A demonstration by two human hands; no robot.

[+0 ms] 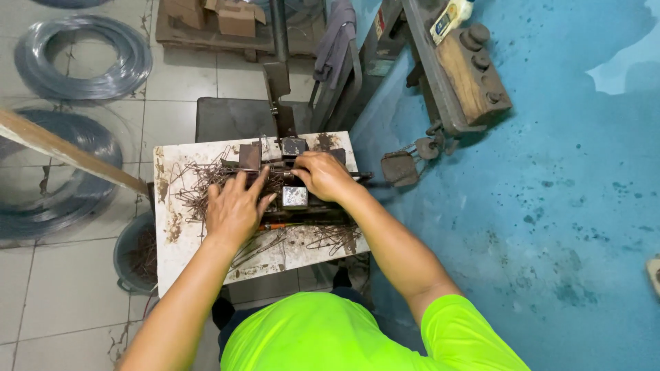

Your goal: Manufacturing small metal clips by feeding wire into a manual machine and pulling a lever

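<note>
Two hands at a metal jig

Left hand: fingers spread, released, resting on bent rusty wire pieces heaped on the white tabletop.
Right hand: clenched over the top of the jig at the tabletop's middle; whether it grips anything cannot be told.
Bucket: below the tabletop's left edge.
Wire coils: on the tiled floor, well apart.

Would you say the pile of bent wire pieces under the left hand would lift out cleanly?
Probably not: the bent wire pieces lie tangled, so several would likely lift together. They look thin, likely light and springy. The left hand rests over them.
</note>
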